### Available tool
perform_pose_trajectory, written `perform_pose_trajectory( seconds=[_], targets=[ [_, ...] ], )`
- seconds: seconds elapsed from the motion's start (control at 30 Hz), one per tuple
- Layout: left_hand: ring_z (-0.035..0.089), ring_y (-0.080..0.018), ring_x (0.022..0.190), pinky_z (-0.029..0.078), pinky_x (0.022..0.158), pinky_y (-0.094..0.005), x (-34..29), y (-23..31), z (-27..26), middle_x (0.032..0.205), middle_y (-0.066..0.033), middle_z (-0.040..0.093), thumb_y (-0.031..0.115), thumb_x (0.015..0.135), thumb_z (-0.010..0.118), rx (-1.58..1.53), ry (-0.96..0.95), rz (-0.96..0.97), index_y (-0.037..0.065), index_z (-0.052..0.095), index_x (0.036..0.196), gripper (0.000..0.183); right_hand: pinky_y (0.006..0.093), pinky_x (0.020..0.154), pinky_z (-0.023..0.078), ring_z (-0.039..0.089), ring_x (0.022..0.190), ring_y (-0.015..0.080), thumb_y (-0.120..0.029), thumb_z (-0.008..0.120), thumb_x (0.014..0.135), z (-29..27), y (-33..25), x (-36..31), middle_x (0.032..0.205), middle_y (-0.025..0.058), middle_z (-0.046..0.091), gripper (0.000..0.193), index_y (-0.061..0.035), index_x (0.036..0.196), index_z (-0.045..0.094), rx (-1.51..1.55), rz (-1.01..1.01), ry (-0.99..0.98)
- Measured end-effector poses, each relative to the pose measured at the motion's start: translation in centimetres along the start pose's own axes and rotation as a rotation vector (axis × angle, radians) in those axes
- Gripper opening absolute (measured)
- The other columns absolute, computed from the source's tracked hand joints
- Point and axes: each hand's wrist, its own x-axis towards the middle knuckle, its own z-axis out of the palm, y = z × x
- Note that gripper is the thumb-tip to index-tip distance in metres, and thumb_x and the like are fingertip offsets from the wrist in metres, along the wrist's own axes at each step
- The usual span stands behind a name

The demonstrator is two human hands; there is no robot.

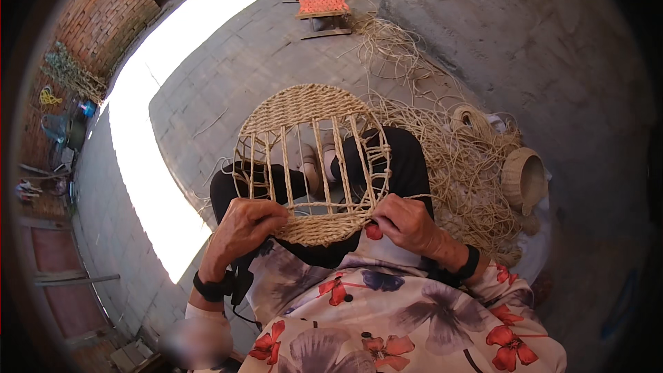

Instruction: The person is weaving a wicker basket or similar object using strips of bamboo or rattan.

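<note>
A round woven straw-cord piece [304, 107] rests over my lap, between my knees. Dense weaving fills its far part and a band along its near edge; bare twisted cords span the gap between. My left hand [250, 226] pinches the near left edge of this piece, thumb and fingers together. At the near right edge, my right hand [409, 224] is closed with its fingertips at the rim, where a loose strand of cord [421, 197] runs off to the right. Whether those fingers hold the rim, the strand or both is hidden.
A tangled heap of straw cord [459, 166] lies on my right, with a cord coil [473, 121] and a small woven basket [523, 176] on its side. Two low folding stools with red woven seats [323, 4] stand ahead. A grey wall [525, 48] borders the right.
</note>
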Motion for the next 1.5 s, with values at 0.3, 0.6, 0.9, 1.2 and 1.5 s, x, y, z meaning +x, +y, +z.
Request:
perform_pose_trajectory(
  seconds=[0.3,0.6,0.9,1.2,1.5],
  targets=[
    [0.070,-0.0238,0.071,0.054,0.067,-0.0318,-0.5,-0.6,0.3,0.079,-0.0158,0.069,0.005,0.086,0.068,-0.048,0.019,-0.026,-0.004,0.068,0.091,0.011,0.0351,0.061,0.054,0.064,0.071,0.0274,0.004,0.069,0.075,-0.3,-0.2,0.3,0.081,0.0099,0.060,0.020,-0.0023,0.092,0.061,-0.016,-0.026,-0.026],
    [0.069,-0.0279,0.070,0.054,0.067,-0.0323,-0.6,-1.2,0.6,0.079,-0.0156,0.069,0.005,0.085,0.067,-0.019,0.060,0.019,-0.004,0.067,0.089,0.010,0.0365,0.060,0.054,0.069,0.074,0.0295,-0.001,0.070,0.083,-1.1,-0.7,1.5,0.083,0.0128,0.068,0.019,-0.0040,0.101,0.065,0.040,0.088,-0.122],
    [0.062,-0.0276,0.070,0.049,0.064,-0.0358,-2.3,-1.3,-1.1,0.074,-0.0111,0.061,0.008,0.082,0.074,0.135,0.124,0.109,-0.001,0.071,0.087,0.011,0.0351,0.063,0.051,0.063,0.073,0.0300,0.005,0.070,0.080,-1.4,-2.1,1.6,0.082,0.0112,0.059,0.020,-0.0046,0.096,0.064,0.158,0.181,0.015],
    [0.058,-0.0241,0.071,0.046,0.063,-0.0355,-3.7,-1.9,-1.7,0.077,-0.0097,0.058,0.005,0.077,0.078,0.237,0.299,0.156,0.000,0.071,0.087,0.012,0.0369,0.064,0.052,0.063,0.074,0.0305,0.007,0.069,0.079,0.1,-1.2,-0.1,0.084,0.0114,0.058,0.021,-0.0044,0.096,0.064,0.028,0.080,0.016],
    [0.060,-0.0247,0.069,0.047,0.063,-0.0348,-3.7,-3.0,-1.3,0.076,-0.0114,0.056,0.007,0.083,0.072,0.150,0.260,0.024,-0.003,0.069,0.086,0.011,0.0354,0.064,0.052,0.064,0.076,0.0287,0.011,0.066,0.073,0.6,-0.9,-0.3,0.082,0.0099,0.059,0.026,-0.0041,0.095,0.065,0.063,0.047,0.058]
  ],
)
